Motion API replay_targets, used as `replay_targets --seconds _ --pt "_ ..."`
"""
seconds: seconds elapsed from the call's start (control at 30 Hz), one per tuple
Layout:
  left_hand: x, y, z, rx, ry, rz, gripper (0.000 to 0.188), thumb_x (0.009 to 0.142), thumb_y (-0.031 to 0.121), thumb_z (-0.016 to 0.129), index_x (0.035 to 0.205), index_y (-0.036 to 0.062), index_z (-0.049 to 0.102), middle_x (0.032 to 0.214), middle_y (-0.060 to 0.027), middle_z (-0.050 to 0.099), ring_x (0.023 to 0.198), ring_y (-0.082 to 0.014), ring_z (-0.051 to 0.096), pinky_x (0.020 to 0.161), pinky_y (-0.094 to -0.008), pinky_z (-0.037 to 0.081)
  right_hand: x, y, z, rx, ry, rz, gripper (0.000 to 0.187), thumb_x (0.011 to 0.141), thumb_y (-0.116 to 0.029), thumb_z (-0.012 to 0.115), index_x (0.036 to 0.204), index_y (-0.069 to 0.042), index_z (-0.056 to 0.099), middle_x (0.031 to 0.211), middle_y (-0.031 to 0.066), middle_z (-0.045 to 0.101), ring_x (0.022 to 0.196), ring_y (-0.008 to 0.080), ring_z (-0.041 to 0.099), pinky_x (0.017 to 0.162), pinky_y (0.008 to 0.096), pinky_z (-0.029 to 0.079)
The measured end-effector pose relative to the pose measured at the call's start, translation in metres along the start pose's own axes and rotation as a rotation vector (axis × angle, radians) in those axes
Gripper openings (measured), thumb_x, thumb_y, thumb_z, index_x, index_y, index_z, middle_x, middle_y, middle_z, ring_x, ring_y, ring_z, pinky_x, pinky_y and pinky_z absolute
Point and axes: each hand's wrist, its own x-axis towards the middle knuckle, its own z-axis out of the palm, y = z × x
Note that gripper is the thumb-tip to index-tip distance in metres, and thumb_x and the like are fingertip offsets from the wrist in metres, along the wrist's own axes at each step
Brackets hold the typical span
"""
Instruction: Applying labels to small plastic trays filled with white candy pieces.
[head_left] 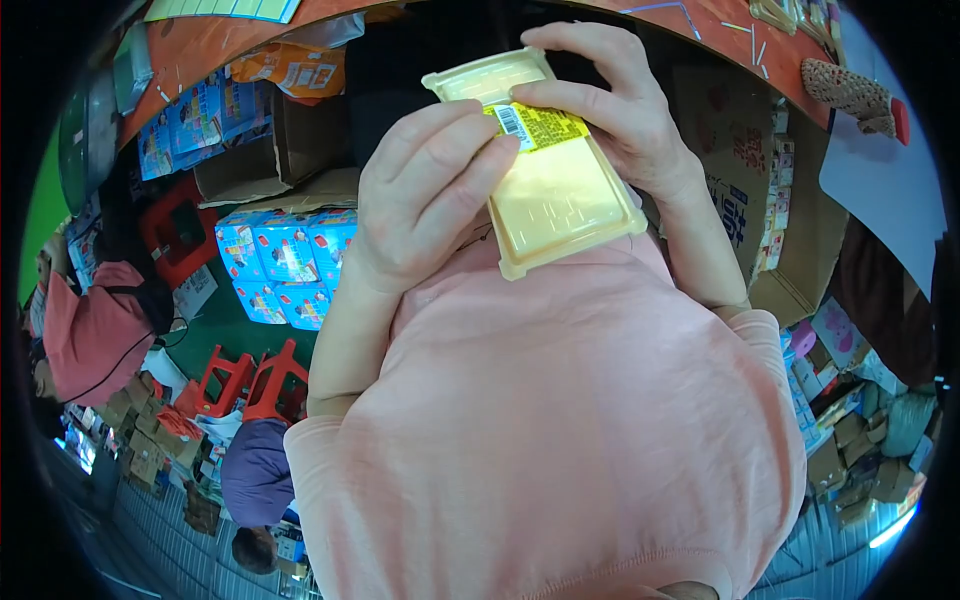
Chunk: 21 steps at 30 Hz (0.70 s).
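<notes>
A pale yellow plastic box (560, 200) with raised corner rims is held up in front of my chest, tilted. Around its narrower upper part lies a bright yellow label (552, 128) with a barcode and small print. My left hand (430, 190) grips the box from the left, its fingertips pressed at the barcode end of the label. From the right, my right hand (620, 110) holds the box, one finger lying along the label's upper edge and another reaching over the box's far end. The underside of the box and parts of both grips are hidden.
An orange-red table (690, 25) curves across the far side, with an orange plastic bag (300, 70) at its edge. Blue printed packages (290, 255) and an open carton (810, 210) flank me. Red stools (270, 385) and other people (255, 480) are at left.
</notes>
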Motion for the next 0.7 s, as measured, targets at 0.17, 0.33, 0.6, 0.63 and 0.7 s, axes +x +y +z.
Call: replay_targets --seconds 0.17,0.33,0.6,0.63,0.7 --pt "-0.006 0.001 0.006 0.153 0.038 0.116 0.031 0.072 0.013 0.066 0.099 -0.0012 0.07 0.107 -0.0134 0.065 0.099 -0.0313 0.065 0.076 -0.0375 0.056 -0.001 -0.004 -0.001 0.048 0.098 -0.05 0.037 0.07 -0.021 0.08 0.106 -0.015 0.074 0.13 0.015 0.056 0.116 0.0315 0.054 0.1 0.0389 0.045" --pt "-0.01 -0.006 0.009 0.199 0.053 0.18 0.03 0.077 0.014 0.063 0.101 -0.0003 0.071 0.108 -0.0126 0.065 0.101 -0.03 0.065 0.076 -0.0377 0.056 0.001 -0.01 0.0 0.049 0.043 -0.037 0.038 0.068 -0.021 0.079 0.106 -0.017 0.075 0.132 0.0145 0.055 0.12 0.0322 0.051 0.1 0.04 0.044" --pt "-0.006 -0.018 0.01 0.27 0.067 0.154 0.024 0.084 0.012 0.061 0.105 0.0034 0.069 0.111 -0.0126 0.07 0.104 -0.0274 0.065 0.08 -0.0363 0.052 0.005 0.005 0.015 0.153 0.196 0.115 0.038 0.073 -0.014 0.081 0.107 -0.009 0.065 0.131 0.0158 0.056 0.12 0.0306 0.052 0.1 0.0379 0.042" --pt "-0.004 -0.021 0.01 0.274 0.072 0.162 0.024 0.084 0.012 0.061 0.105 0.0034 0.069 0.111 -0.0126 0.07 0.104 -0.0274 0.065 0.08 -0.0363 0.052 0.007 0.01 0.012 0.148 0.21 0.064 0.038 0.075 -0.012 0.08 0.108 -0.008 0.061 0.126 0.015 0.06 0.118 0.0317 0.055 0.101 0.0384 0.042" --pt "0.001 -0.024 0.015 0.224 0.125 0.079 0.027 0.08 0.007 0.066 0.107 0.0021 0.067 0.11 -0.0132 0.07 0.099 -0.0276 0.066 0.08 -0.0374 0.052 0.007 0.012 0.007 0.121 0.161 0.05 0.036 0.076 -0.012 0.079 0.108 -0.008 0.061 0.122 0.0139 0.062 0.116 0.032 0.056 0.1 0.0385 0.043"
